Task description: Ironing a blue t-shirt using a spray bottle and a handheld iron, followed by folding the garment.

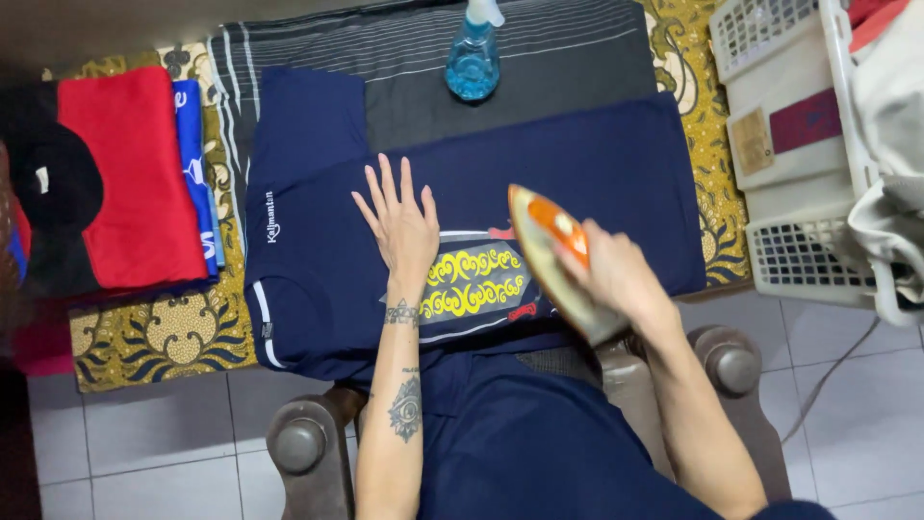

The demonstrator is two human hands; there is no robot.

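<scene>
Navy T-shirt (pixel 318 260) spanning the batik mat's (pixel 164 337) near edge, left hand (pixel 404 226) spread flat on it, right hand (pixel 616 274) gripping orange iron (pixel 551 252) tilted over the print, spray bottle (pixel 474 58) at far edge

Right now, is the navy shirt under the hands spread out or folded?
Spread out. The navy shirt lies flat on the mat, print facing up; the left hand presses it flat while the right hand holds the iron.

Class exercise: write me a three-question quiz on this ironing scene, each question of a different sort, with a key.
1. True or false: the left hand lies flat on the navy T-shirt.
2. What does the right hand hold? A) spray bottle B) iron C) basket
3. Fill in: the blue spray bottle stands on the ___ cloth.

Key:
1. True
2. B, the orange iron
3. Striped dark cloth
</scene>
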